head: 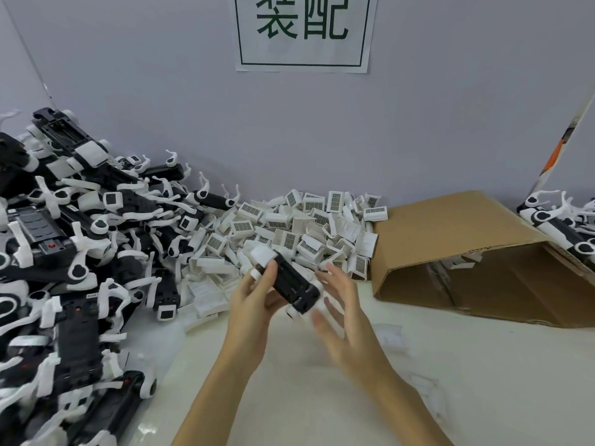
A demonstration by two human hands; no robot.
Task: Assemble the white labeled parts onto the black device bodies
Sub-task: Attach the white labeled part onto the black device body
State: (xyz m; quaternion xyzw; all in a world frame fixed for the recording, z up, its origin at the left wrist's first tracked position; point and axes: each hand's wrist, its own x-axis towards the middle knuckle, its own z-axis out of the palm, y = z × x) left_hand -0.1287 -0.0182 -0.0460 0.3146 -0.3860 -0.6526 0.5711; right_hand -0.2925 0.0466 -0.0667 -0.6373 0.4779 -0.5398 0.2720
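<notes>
Head view: the black device body [291, 281] is gripped by the left hand [254, 300]; at its 4 o'clock the right hand [341, 313] is held open, fingers spread.

An assembly workshop: heaped black device bodies [74, 252], white labeled parts [306, 230], a cardboard box [450, 239].

Left hand [257, 297] grips a black device body [294, 281] above the surface [322, 397], right hand [344, 313] open-fingered just beside it.
</notes>
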